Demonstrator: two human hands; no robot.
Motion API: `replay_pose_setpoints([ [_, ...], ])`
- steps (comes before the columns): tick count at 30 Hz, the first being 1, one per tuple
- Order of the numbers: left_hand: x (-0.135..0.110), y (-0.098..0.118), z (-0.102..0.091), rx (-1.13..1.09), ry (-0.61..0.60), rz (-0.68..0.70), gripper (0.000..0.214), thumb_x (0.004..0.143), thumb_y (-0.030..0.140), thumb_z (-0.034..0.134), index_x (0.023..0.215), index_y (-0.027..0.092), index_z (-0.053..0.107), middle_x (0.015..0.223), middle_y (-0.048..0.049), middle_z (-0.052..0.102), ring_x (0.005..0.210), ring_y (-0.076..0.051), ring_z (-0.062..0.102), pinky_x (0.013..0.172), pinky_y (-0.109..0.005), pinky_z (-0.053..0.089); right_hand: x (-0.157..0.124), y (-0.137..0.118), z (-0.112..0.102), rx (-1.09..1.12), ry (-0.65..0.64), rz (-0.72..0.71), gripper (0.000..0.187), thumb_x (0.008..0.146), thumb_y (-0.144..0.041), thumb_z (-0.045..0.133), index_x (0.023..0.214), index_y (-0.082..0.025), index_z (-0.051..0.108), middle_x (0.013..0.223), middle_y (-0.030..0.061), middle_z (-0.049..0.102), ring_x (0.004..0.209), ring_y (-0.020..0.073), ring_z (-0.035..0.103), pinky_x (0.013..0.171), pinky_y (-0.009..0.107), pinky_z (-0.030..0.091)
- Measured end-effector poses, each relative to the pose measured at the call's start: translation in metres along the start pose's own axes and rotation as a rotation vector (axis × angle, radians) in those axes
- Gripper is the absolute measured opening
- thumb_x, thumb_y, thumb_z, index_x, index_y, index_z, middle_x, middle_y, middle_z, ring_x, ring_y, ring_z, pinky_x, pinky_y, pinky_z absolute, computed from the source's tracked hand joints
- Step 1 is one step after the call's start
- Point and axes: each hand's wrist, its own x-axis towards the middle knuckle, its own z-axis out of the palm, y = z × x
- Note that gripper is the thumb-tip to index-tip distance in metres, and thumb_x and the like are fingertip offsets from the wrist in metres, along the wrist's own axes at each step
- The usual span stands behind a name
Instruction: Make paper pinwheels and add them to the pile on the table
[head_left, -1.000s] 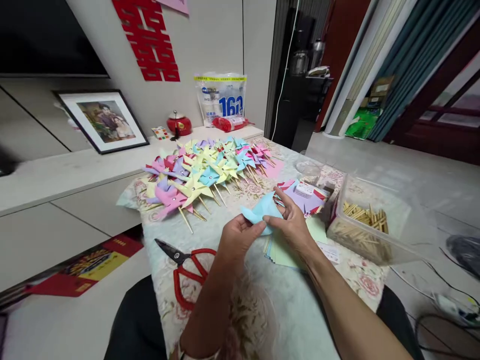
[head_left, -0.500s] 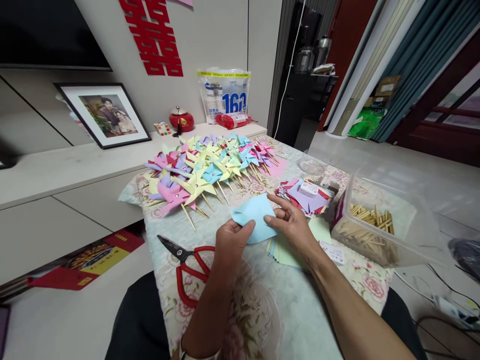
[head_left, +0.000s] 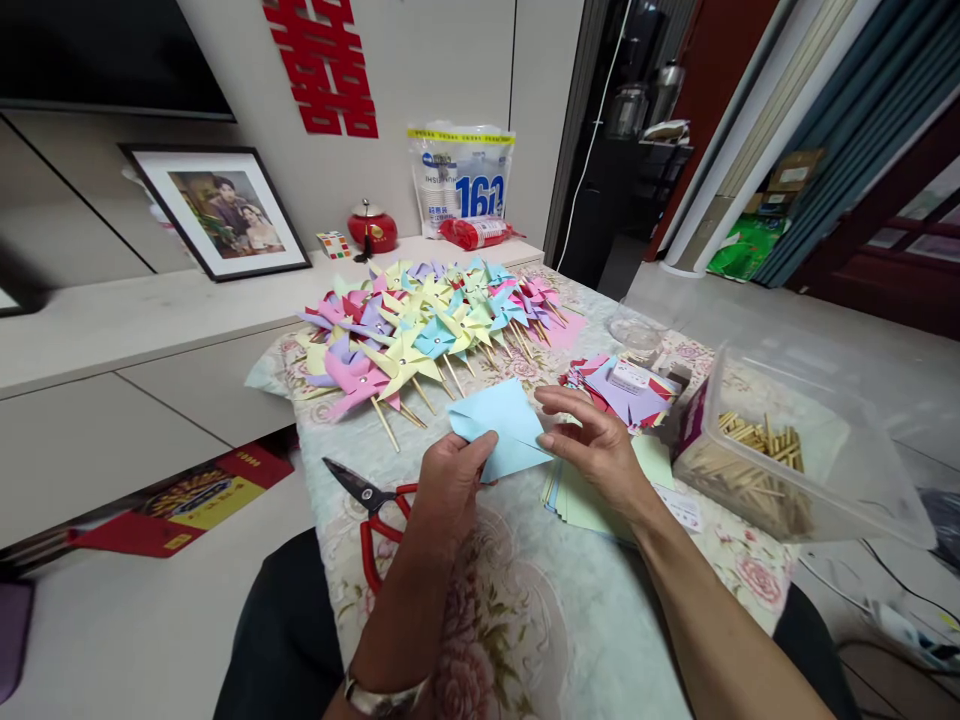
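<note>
A light blue paper square lies folded on the flowered tablecloth in front of me. My left hand pinches its near left corner with thumb and fingers closed. My right hand touches its right edge, fingers bent and slightly apart, pressing the paper. Red-handled scissors lie just left of my left hand. A pile of finished coloured paper pinwheels on wooden sticks covers the far part of the table.
A stack of pale green and yellow paper sheets lies under my right wrist. Cut purple and red papers sit behind it. A clear plastic box of wooden sticks stands at the right. A framed photo leans on the left shelf.
The blue paper has come down from between my raised fingers onto the table and lies flatter. Both hands lowered with it, and the view shifted slightly right.
</note>
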Motion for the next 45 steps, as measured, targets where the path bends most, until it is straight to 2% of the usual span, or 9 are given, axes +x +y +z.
replay_pose_setpoints([
  [4, 0.002, -0.004, -0.002, 0.026, 0.016, 0.002, 0.025, 0.059, 0.028, 0.080, 0.078, 0.014, 0.073, 0.065, -0.0013, 0.069, 0.060, -0.015, 0.057, 0.060, -0.026, 0.046, 0.000, 0.001, -0.005, -0.116, -0.090, -0.089, 0.029, 0.084, -0.020, 0.072, 0.107, -0.037, 0.077, 0.139, 0.0038, 0.057, 0.129, 0.0262, 0.050, 0.095, 0.041, 0.048],
  [8, 0.002, -0.006, -0.004, 0.044, 0.016, 0.011, 0.021, 0.060, 0.029, 0.080, 0.073, 0.015, 0.071, 0.062, 0.0007, 0.065, 0.056, -0.013, 0.053, 0.056, -0.025, 0.043, 0.000, -0.001, -0.008, -0.260, -0.139, -0.147, 0.023, 0.087, -0.022, 0.071, 0.104, -0.035, 0.079, 0.142, 0.0039, 0.056, 0.135, 0.0271, 0.046, 0.113, 0.048, 0.034],
  [16, -0.001, 0.001, -0.003, 0.016, -0.025, -0.012, 0.016, 0.062, 0.028, 0.079, 0.071, 0.018, 0.071, 0.053, 0.0026, 0.058, 0.053, -0.015, 0.051, 0.054, -0.027, 0.040, 0.000, -0.003, -0.009, -0.230, -0.154, -0.066, 0.021, 0.089, -0.028, 0.069, 0.106, -0.035, 0.078, 0.141, 0.0041, 0.057, 0.134, 0.0285, 0.048, 0.112, 0.051, 0.036],
  [23, 0.001, -0.002, -0.006, 0.034, -0.051, -0.028, 0.018, 0.062, 0.032, 0.079, 0.068, 0.019, 0.069, 0.053, 0.0027, 0.056, 0.049, -0.013, 0.047, 0.051, -0.026, 0.036, 0.000, -0.010, -0.008, -0.238, -0.267, -0.096, 0.023, 0.090, -0.025, 0.066, 0.106, -0.034, 0.079, 0.147, 0.0031, 0.052, 0.138, 0.0285, 0.043, 0.115, 0.049, 0.030],
  [26, 0.002, -0.004, -0.007, 0.042, -0.032, -0.038, 0.019, 0.062, 0.032, 0.080, 0.071, 0.018, 0.070, 0.056, 0.0023, 0.059, 0.050, -0.013, 0.047, 0.051, -0.026, 0.037, -0.001, -0.008, -0.007, -0.218, -0.243, -0.086, 0.023, 0.089, -0.024, 0.066, 0.106, -0.034, 0.079, 0.147, 0.0031, 0.053, 0.140, 0.0280, 0.042, 0.115, 0.048, 0.030],
  [31, 0.003, -0.007, -0.007, 0.044, -0.037, -0.038, 0.022, 0.063, 0.028, 0.082, 0.078, 0.015, 0.073, 0.063, -0.0008, 0.066, 0.055, -0.015, 0.053, 0.058, -0.028, 0.045, 0.001, -0.005, -0.005, -0.107, -0.114, 0.059, 0.018, 0.086, -0.031, 0.070, 0.101, -0.032, 0.080, 0.134, 0.0064, 0.063, 0.128, 0.0283, 0.054, 0.102, 0.045, 0.044],
  [38, 0.000, -0.009, -0.002, 0.033, -0.053, -0.042, 0.028, 0.061, 0.029, 0.086, 0.082, 0.013, 0.076, 0.071, -0.0046, 0.074, 0.062, -0.017, 0.063, 0.062, -0.027, 0.050, 0.001, -0.005, -0.003, -0.029, -0.041, 0.177, 0.022, 0.081, -0.043, 0.075, 0.097, -0.028, 0.081, 0.108, 0.0057, 0.074, 0.102, 0.0249, 0.064, 0.087, 0.038, 0.049],
  [41, -0.001, -0.009, -0.002, 0.034, -0.073, -0.042, 0.031, 0.058, 0.031, 0.088, 0.081, 0.013, 0.076, 0.071, -0.0046, 0.074, 0.062, -0.017, 0.064, 0.060, -0.027, 0.050, -0.001, -0.002, 0.000, -0.002, -0.036, 0.252, 0.027, 0.077, -0.040, 0.079, 0.100, -0.027, 0.080, 0.082, 0.0017, 0.072, 0.073, 0.0178, 0.061, 0.068, 0.032, 0.047],
  [45, 0.000, -0.011, -0.003, 0.048, -0.097, -0.045, 0.031, 0.059, 0.031, 0.089, 0.082, 0.013, 0.077, 0.072, -0.0046, 0.075, 0.062, -0.017, 0.065, 0.060, -0.026, 0.050, -0.002, 0.000, 0.004, 0.145, -0.020, 0.303, 0.031, 0.071, -0.034, 0.084, 0.100, -0.026, 0.079, 0.079, -0.0008, 0.071, 0.067, 0.0143, 0.058, 0.064, 0.029, 0.045],
])
